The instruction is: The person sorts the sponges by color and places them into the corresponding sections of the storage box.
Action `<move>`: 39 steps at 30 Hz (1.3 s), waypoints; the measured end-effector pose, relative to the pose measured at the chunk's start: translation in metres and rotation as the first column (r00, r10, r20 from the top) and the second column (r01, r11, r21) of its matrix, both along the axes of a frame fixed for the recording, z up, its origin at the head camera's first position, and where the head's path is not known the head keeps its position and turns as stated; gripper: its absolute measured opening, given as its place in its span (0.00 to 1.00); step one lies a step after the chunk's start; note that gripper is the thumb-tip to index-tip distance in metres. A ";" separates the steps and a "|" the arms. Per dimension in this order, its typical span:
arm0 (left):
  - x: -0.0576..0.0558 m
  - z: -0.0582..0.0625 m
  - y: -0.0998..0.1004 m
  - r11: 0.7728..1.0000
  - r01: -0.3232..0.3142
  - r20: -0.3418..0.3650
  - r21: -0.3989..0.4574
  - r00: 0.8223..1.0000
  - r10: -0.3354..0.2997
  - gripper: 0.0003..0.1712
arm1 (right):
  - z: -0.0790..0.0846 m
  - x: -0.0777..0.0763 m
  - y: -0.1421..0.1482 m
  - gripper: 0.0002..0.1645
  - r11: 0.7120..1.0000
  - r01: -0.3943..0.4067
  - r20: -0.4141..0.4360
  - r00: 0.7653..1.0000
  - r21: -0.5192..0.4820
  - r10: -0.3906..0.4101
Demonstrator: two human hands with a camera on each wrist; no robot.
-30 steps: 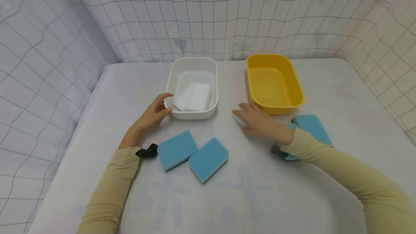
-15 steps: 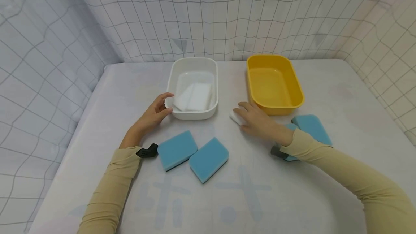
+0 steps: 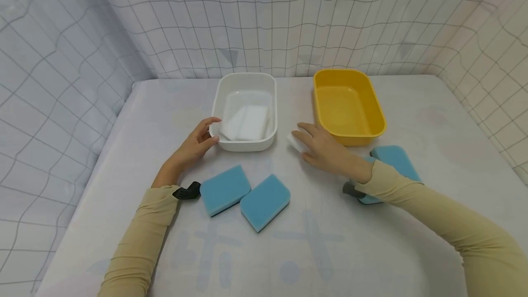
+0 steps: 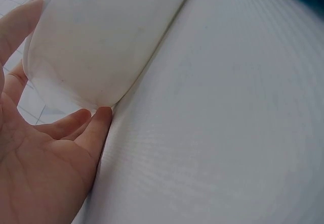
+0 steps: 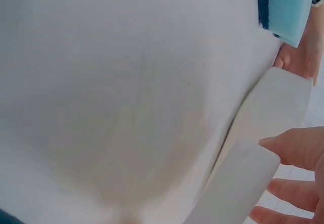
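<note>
My left hand (image 3: pixel 193 146) holds the near left corner of a white plastic tub (image 3: pixel 247 146), its fingers and thumb set around the corner. Inside the tub lie white sponge blocks (image 3: pixel 252 123), one overlapping another. Between the two tubs, my right hand (image 3: pixel 323 151) pinches another white sponge block (image 5: pixel 235 183) by its sides; in the head view the hand covers much of this block. The right wrist view shows the white tub's outer wall (image 5: pixel 273 105) just beyond the block, with the left hand (image 5: pixel 306 52) at its far end.
A yellow tub (image 3: pixel 350 140) stands right of the white one, close behind my right hand. Two blue sponges with dark undersides, one left (image 3: pixel 225 190) and one right (image 3: pixel 265 202), lie in front. More blue sponges (image 3: pixel 397 163) sit near the right forearm, one partly under it.
My right hand has shifted a little left and away from me, bringing the white sponge block nearer the white tub. The left hand keeps its place on the tub.
</note>
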State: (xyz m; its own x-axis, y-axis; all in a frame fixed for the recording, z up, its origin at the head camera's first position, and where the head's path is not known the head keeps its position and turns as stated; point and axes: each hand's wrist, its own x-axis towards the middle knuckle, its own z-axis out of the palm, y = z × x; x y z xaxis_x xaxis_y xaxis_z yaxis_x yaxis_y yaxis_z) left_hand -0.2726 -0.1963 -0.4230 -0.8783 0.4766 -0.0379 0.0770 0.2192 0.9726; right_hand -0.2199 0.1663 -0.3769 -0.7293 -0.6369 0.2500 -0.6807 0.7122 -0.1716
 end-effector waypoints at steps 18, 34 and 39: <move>-0.001 -0.002 -0.001 1.000 0.005 -0.008 0.025 1.000 -0.005 0.28 | 0.020 -0.010 -0.008 0.32 1.000 -0.002 -0.059 0.998 -0.017 0.001; 0.000 -0.002 -0.001 1.000 0.000 -0.014 0.024 1.000 0.000 0.27 | 0.032 -0.015 -0.022 0.30 0.998 -0.049 -0.122 0.991 -0.038 0.044; 0.000 -0.002 0.000 0.999 0.006 -0.017 0.033 1.000 -0.006 0.28 | 0.033 -0.017 -0.027 0.29 0.996 -0.078 -0.149 0.986 -0.050 0.070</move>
